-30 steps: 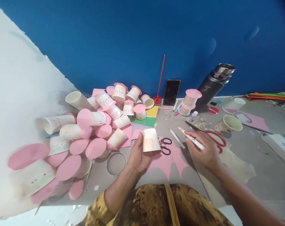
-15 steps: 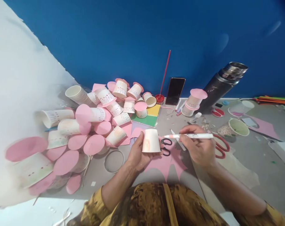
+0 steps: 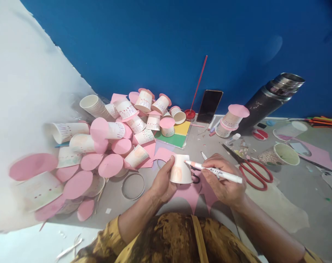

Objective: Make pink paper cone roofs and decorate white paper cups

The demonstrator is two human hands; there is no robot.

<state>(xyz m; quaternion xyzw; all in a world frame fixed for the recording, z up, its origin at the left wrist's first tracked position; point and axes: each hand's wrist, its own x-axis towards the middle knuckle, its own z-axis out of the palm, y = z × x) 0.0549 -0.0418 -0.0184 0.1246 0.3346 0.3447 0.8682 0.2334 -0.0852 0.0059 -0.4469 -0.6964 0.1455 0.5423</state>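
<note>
My left hand point(image 3: 163, 182) grips a white paper cup point(image 3: 180, 170) that is upside down, rim toward me, with a pale orange patch on its side. Between the fingers of my right hand point(image 3: 223, 180) is a white acrylic marker point(image 3: 219, 173); its peach tip meets the cup's side near the upper right. Beneath the cup lies pink cut paper point(image 3: 186, 199), and black scissor handles point(image 3: 195, 178) show partly behind it. Red-handled scissors point(image 3: 257, 174) lie open to the right of my right hand.
Decorated cups with pink paper discs point(image 3: 110, 165) are heaped at left, beside stacked plain cups point(image 3: 93, 106). A tape ring point(image 3: 133, 199) lies near my left forearm. A phone point(image 3: 209, 106), two stacked cups point(image 3: 231, 118) and a dark flask point(image 3: 267, 106) stand along the blue wall.
My right hand has brought the marker leftward and down, so its tip now reaches the cup. The red-handled scissors are more exposed. The whole view has shifted slightly.
</note>
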